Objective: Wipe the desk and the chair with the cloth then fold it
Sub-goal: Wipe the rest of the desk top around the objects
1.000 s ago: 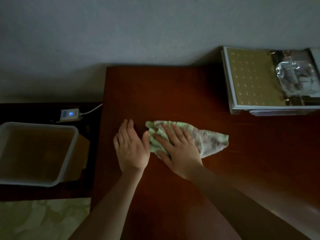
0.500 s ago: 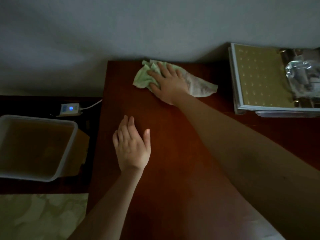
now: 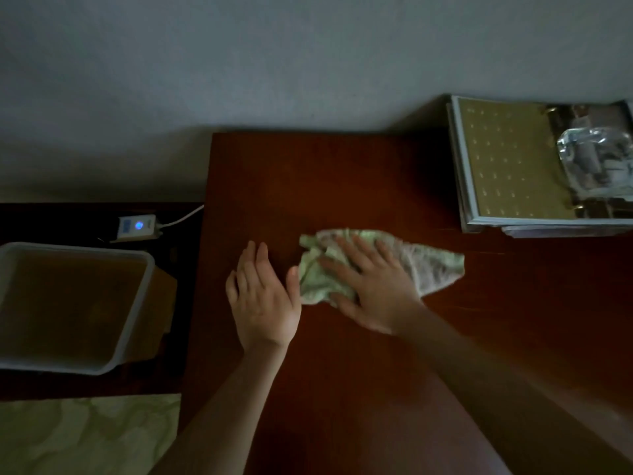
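Moved since half a second ago: right hand (image 3: 373, 289) and cloth (image 3: 435, 269), drawn back from the far edge of the bench (image 3: 342, 183) by the wall to the middle of the frame; left hand (image 3: 263, 299) unchanged in place. Item: cloth, pale green and white, crumpled, lying on the dark red-brown bench at frame centre, its right tail spread out past the fingers. Right hand: flat on top of the cloth, fingers straight and spread, pressing rather than gripping. Left hand: flat on the bare bench just left of the cloth, fingers straight, holding nothing; whether its thumb touches the cloth edge cannot be told. Handling, by judgement: light, soft, limp; bunches under a pushing palm and likely slides easily on the smooth top, so steady downward pressure serves for wiping; for folding, best taken by pinching the loose tail or its corners. Stage, by judgement: bench wiping under way, chair and fold outstanding. Also present: ring binder (image 3: 507, 166) at upper right, plastic tub (image 3: 135, 310) at left, small device (image 3: 137, 226) with a blue light above it.
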A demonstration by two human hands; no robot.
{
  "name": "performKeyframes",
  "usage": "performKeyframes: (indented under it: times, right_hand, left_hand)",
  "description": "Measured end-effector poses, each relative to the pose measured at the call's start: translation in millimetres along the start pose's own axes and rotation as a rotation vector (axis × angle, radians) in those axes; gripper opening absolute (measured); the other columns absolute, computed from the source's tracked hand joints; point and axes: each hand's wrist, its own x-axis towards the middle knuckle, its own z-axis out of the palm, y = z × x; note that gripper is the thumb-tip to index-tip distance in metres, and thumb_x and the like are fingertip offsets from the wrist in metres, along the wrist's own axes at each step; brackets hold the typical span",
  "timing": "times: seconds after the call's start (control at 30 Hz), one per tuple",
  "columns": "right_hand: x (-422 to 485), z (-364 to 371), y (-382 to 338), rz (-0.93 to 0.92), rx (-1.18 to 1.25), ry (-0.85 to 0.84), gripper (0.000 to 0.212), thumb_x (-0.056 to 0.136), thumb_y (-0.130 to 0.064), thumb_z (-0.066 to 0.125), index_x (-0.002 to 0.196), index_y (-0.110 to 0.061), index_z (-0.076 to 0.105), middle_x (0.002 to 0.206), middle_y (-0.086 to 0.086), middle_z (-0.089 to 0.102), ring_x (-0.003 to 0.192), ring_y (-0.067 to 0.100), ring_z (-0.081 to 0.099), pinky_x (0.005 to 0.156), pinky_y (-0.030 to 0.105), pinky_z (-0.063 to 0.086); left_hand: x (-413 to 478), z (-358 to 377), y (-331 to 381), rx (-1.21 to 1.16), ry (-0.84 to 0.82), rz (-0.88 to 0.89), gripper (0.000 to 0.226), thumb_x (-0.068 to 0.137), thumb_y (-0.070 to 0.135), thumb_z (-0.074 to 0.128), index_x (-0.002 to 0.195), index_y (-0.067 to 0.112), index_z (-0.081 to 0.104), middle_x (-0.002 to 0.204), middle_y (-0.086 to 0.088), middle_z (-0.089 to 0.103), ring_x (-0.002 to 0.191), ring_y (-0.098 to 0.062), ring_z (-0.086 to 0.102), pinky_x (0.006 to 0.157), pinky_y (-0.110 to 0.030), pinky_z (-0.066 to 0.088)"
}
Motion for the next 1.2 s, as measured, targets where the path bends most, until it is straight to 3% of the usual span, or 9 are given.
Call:
performKeyframes:
  times: [0.1, 0.17, 0.37, 0.57, 0.77, 0.87, 1.0, 1.13, 1.2]
  right_hand:
    - [52.4, -19.2, 44.0, 0.291, 0.120, 0.030, 0.065, 0.087, -0.067, 0.021, 0.146, -0.041, 0.022, 0.158, 0.008, 0.010, 0.145, 0.030, 0.010, 0.115, 0.048, 0.007]
    - [86.5, -26.1, 68.7, 0.468, 0.181, 0.095, 0.058, 0.092, -0.061, 0.029, 0.146, -0.041, 0.021, 0.158, 0.011, 0.005, 0.145, 0.033, 0.003, 0.113, 0.051, 0.008]
    - [131.9, -33.8, 98.4, 0.597, 0.245, 0.202, 0.054, 0.097, -0.051, 0.028, 0.148, -0.032, 0.023, 0.155, 0.015, 0.017, 0.143, 0.035, 0.008, 0.113, 0.055, 0.009]
    - [76.8, -23.5, 65.8, 0.557, 0.204, 0.153, 0.054, 0.097, -0.051, 0.031, 0.147, -0.032, 0.025, 0.157, 0.012, 0.010, 0.144, 0.034, 0.007, 0.113, 0.054, 0.009]
    - [-45.2, 13.1, -22.1, 0.474, 0.137, 0.077, 0.058, 0.092, -0.059, 0.024, 0.144, -0.035, 0.031, 0.156, 0.009, 0.020, 0.144, 0.033, 0.013, 0.112, 0.054, 0.014]
    - [-110.5, 31.4, -69.0, 0.369, 0.128, 0.030, 0.053, 0.092, -0.058, 0.029, 0.141, -0.037, 0.036, 0.153, 0.007, 0.028, 0.143, 0.032, 0.016, 0.111, 0.054, 0.018]
    - [-181.6, 45.3, -118.1, 0.101, 0.048, -0.078, 0.054, 0.086, -0.059, 0.040, 0.136, -0.039, 0.041, 0.151, 0.008, 0.032, 0.140, 0.034, 0.017, 0.111, 0.054, 0.008]
    - [-158.4, 32.3, -93.0, -0.167, 0.015, -0.124, 0.054, 0.081, -0.062, 0.037, 0.132, -0.042, 0.043, 0.148, 0.007, 0.037, 0.134, 0.035, 0.033, 0.102, 0.064, 0.026]
    - [-99.6, 20.0, -56.0, -0.083, 0.043, -0.071, 0.062, 0.082, -0.062, 0.030, 0.139, -0.037, 0.038, 0.151, 0.010, 0.032, 0.136, 0.038, 0.032, 0.101, 0.067, 0.026]
  left_hand:
    - [0.5, 1.1, -0.7, 0.010, -0.003, -0.005, 0.061, 0.096, 0.046, 0.025, 0.132, 0.001, 0.044, 0.134, -0.018, 0.052, 0.125, -0.032, 0.049, 0.101, -0.049, 0.039]
    - [0.8, 1.7, 0.0, 0.014, -0.003, -0.010, 0.061, 0.096, 0.047, 0.025, 0.132, 0.002, 0.044, 0.133, -0.017, 0.053, 0.125, -0.032, 0.049, 0.101, -0.049, 0.039]
    - [2.3, 3.4, -0.7, 0.020, 0.017, -0.009, 0.062, 0.096, 0.048, 0.023, 0.130, 0.002, 0.047, 0.131, -0.016, 0.055, 0.123, -0.031, 0.051, 0.099, -0.048, 0.041]
    - [2.7, 2.9, -1.1, 0.016, 0.013, 0.000, 0.060, 0.096, 0.046, 0.026, 0.131, 0.002, 0.047, 0.131, -0.017, 0.055, 0.123, -0.031, 0.051, 0.099, -0.048, 0.040]
    - [3.4, 3.0, -1.5, 0.030, -0.012, 0.014, 0.058, 0.095, 0.045, 0.029, 0.132, 0.003, 0.046, 0.133, -0.016, 0.052, 0.125, -0.030, 0.048, 0.100, -0.047, 0.038]
    - [2.0, -2.0, -0.6, 0.020, -0.035, 0.028, 0.058, 0.097, 0.045, 0.028, 0.133, 0.003, 0.044, 0.135, -0.017, 0.051, 0.127, -0.031, 0.045, 0.101, -0.048, 0.036]
    - [5.7, -7.8, 2.0, -0.078, -0.090, 0.006, 0.055, 0.098, 0.042, 0.029, 0.139, 0.007, 0.038, 0.142, -0.013, 0.044, 0.134, -0.027, 0.037, 0.109, -0.045, 0.027]
    - [1.9, -24.1, -13.9, -0.388, 0.013, -0.119, 0.046, 0.100, 0.032, 0.032, 0.137, 0.005, 0.042, 0.140, -0.014, 0.044, 0.132, -0.026, 0.040, 0.110, -0.043, 0.033]
    - [-0.6, -36.6, -34.0, -0.456, 0.083, -0.203, 0.046, 0.100, 0.032, 0.031, 0.136, 0.005, 0.043, 0.139, -0.014, 0.045, 0.130, -0.026, 0.042, 0.108, -0.042, 0.035]
